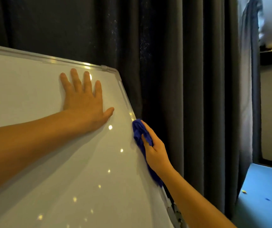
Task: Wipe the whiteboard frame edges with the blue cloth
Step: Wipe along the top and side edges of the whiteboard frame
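A white whiteboard (pixel 33 96) with a silver metal frame (pixel 125 94) fills the left and middle of the view, its top right corner near the centre. My left hand (pixel 84 102) lies flat on the board face, fingers spread, just below the top edge. My right hand (pixel 155 150) grips a crumpled blue cloth (pixel 139 133) and presses it against the right frame edge, about midway down. The cloth wraps over the edge, and a strip of it trails down below my wrist.
Dark pleated curtains (pixel 189 79) hang right behind the board and to its right. A blue surface (pixel 263 195) with small coloured bits lies at the lower right. A lit room shows past the curtain at the far right.
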### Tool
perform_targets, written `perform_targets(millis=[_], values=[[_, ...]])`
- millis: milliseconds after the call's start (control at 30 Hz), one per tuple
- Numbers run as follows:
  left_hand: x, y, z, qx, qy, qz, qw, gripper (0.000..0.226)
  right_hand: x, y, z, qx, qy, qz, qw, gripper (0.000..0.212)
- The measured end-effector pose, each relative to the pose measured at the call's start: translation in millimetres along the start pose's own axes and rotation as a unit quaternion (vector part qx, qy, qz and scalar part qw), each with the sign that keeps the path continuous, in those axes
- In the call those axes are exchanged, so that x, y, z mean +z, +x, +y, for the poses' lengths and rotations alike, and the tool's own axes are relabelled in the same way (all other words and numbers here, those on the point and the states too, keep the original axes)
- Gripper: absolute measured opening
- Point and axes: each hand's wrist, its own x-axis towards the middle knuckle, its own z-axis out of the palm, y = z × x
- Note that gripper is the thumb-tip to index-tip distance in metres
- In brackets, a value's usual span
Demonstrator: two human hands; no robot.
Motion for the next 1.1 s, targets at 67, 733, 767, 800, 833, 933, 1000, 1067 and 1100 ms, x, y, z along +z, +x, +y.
perform_targets(millis=[67, 733, 767, 800, 833, 933, 1000, 1067, 1100], values=[[-2, -8, 2, 0.022, 0.004, -0.004, 1.0, 0.101, -9, -20, 5, 0.043, -0.021, 0.004, 0.999, 0.05], [16, -125, 84, 0.294, 0.007, -0.043, 0.955, 0.092, 30, -218, 10, 0.145, -0.214, 0.112, 0.96, 0.055], [17, -126, 84, 0.292, 0.008, -0.041, 0.955, 0.092, 28, -236, 18, 0.153, -0.223, 0.109, 0.956, 0.056], [18, -127, 84, 0.289, 0.007, -0.04, 0.957, 0.093, 26, -255, 27, 0.173, -0.226, 0.116, 0.952, 0.057], [18, -128, 85, 0.286, 0.004, -0.039, 0.957, 0.093, 23, -273, 37, 0.205, -0.223, 0.139, 0.943, 0.056], [17, -137, 95, 0.293, -0.008, -0.046, 0.955, 0.095, 9, -309, 57, 0.332, -0.182, 0.247, 0.892, 0.055], [15, -148, 104, 0.303, -0.003, -0.052, 0.952, 0.097, 4, -309, 60, 0.394, -0.149, 0.283, 0.862, 0.059], [13, -163, 116, 0.303, 0.005, -0.06, 0.951, 0.101, 8, -294, 61, 0.406, -0.16, 0.267, 0.859, 0.064], [14, -170, 122, 0.295, 0.008, -0.063, 0.953, 0.103, 14, -285, 61, 0.386, -0.177, 0.24, 0.873, 0.067]])
